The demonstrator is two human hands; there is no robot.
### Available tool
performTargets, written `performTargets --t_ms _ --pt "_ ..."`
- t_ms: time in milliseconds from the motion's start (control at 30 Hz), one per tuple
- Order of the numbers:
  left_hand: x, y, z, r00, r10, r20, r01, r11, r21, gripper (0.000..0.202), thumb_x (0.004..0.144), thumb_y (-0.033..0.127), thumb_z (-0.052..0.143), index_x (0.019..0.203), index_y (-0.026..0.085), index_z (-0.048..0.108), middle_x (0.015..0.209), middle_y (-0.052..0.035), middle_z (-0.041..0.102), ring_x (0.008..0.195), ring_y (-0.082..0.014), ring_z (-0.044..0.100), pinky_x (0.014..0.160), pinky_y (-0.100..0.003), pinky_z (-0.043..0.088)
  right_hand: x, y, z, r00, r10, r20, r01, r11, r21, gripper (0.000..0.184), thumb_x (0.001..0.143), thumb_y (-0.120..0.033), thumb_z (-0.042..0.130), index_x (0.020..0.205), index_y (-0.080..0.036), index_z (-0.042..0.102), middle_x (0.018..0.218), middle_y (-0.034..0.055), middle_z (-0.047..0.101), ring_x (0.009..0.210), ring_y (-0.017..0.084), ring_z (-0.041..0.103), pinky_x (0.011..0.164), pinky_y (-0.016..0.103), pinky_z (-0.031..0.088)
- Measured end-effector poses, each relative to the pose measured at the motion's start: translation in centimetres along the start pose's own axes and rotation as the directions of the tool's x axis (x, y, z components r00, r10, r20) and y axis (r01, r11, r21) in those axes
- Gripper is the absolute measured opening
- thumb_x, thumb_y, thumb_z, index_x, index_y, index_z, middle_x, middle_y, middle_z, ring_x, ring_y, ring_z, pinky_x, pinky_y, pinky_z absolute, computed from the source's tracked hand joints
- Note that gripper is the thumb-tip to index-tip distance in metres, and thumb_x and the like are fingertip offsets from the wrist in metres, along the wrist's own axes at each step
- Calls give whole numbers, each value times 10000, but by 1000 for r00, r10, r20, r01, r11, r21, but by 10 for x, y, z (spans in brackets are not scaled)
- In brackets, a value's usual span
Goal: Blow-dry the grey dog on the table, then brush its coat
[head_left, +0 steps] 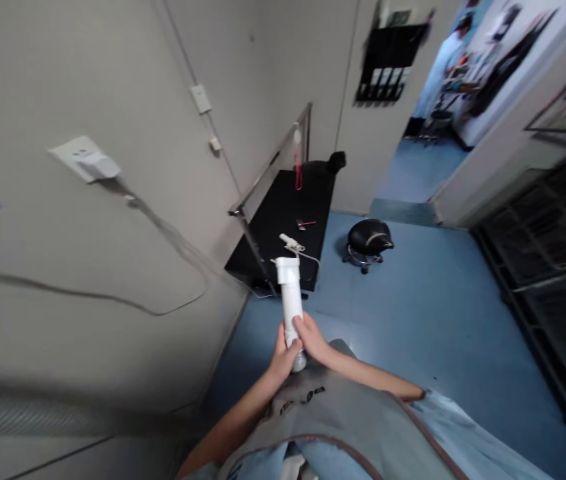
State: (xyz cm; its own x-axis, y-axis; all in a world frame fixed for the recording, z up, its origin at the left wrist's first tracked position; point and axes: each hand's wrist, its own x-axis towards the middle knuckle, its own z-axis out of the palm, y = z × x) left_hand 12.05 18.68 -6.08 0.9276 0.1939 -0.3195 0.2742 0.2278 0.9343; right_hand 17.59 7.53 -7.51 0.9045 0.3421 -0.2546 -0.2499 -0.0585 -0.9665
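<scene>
Both hands are closed round a white tube-shaped hose nozzle (291, 297), held upright in front of my body. It has a wide, squared head at the top and a ribbed hose end below. My left hand (281, 357) wraps its lower part, while my right hand (313, 337) grips it from the other side. Beyond the nozzle, a black grooming table (273, 213) carries a white corded handheld tool (291, 243) and a small brush with a pink handle (305, 225). A black cat (320, 168) is at its far end.
A metal frame (283, 157) with a hanging red loop (297, 170) rises over the table. A black wheeled stool (370, 239) stands to its right. Dark cages (547, 280) line the right side. Through the doorway is a person in light blue (440, 67). A plug (97, 165) trails a cable along the left wall.
</scene>
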Motion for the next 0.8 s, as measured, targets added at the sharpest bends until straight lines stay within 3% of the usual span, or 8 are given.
performTargets --t_ms 100,167,233,300,433,567,700,800 --pt "36 -30 69 987 -125 99 123 992 27 688 641 578 659 1171 185 465 976 -92 628 866 -229 612 762 -337 491 24 -1 -108 963 -147 -226 83 959 -270 623 759 -669 426 1130 -184 548 1303 141 517 1266 292 428 1042 459 358" --pt "62 -28 101 901 -286 325 255 957 136 603 666 514 652 1140 176 499 831 -61 629 738 -215 605 640 -324 488 42 -8 -190 889 -167 -426 56 964 -260 703 755 -700 375 1206 -175 497 1390 147 435 1325 282 364 1065 448 334" --pt "82 -16 127 783 -371 499 263 925 274 506 641 417 687 1070 172 576 818 -54 636 760 -222 601 663 -321 481 61 -14 -263 877 -72 -475 16 993 -119 690 742 -722 367 1094 -162 563 1249 167 560 1190 285 508 972 423 420" --pt "97 -3 154 732 -377 568 204 916 344 403 614 338 703 981 181 644 878 -52 650 860 -239 592 753 -321 469 77 -18 -318 928 86 -364 -75 996 45 629 710 -730 427 860 -151 621 939 150 678 893 257 635 802 375 491" --pt "131 13 207 710 -451 541 301 889 345 396 653 364 672 1014 202 653 954 -53 661 914 -254 589 761 -326 463 109 -9 -381 932 227 -283 -191 970 149 575 644 -728 524 631 -155 569 576 37 602 514 139 529 530 257 415" --pt "196 16 245 611 -586 532 505 806 309 624 656 463 693 1192 173 554 954 -95 675 904 -257 611 653 -294 461 167 4 -423 902 227 -367 -199 974 111 556 634 -731 507 582 -178 488 484 -26 509 441 103 435 468 228 340" --pt "298 16 283 574 -628 525 599 760 254 779 646 521 704 1290 159 458 925 -110 689 824 -230 629 595 -273 463 265 -5 -477 881 158 -445 -177 984 0 477 723 -632 444 625 -172 523 541 -5 553 514 130 497 515 242 391" --pt "395 30 324 566 -601 565 626 759 181 778 703 533 649 1349 191 381 809 -77 693 647 -194 627 509 -261 446 345 -34 -522 864 53 -500 -135 982 -129 407 756 -523 453 806 -156 621 798 63 662 784 202 599 726 324 477"
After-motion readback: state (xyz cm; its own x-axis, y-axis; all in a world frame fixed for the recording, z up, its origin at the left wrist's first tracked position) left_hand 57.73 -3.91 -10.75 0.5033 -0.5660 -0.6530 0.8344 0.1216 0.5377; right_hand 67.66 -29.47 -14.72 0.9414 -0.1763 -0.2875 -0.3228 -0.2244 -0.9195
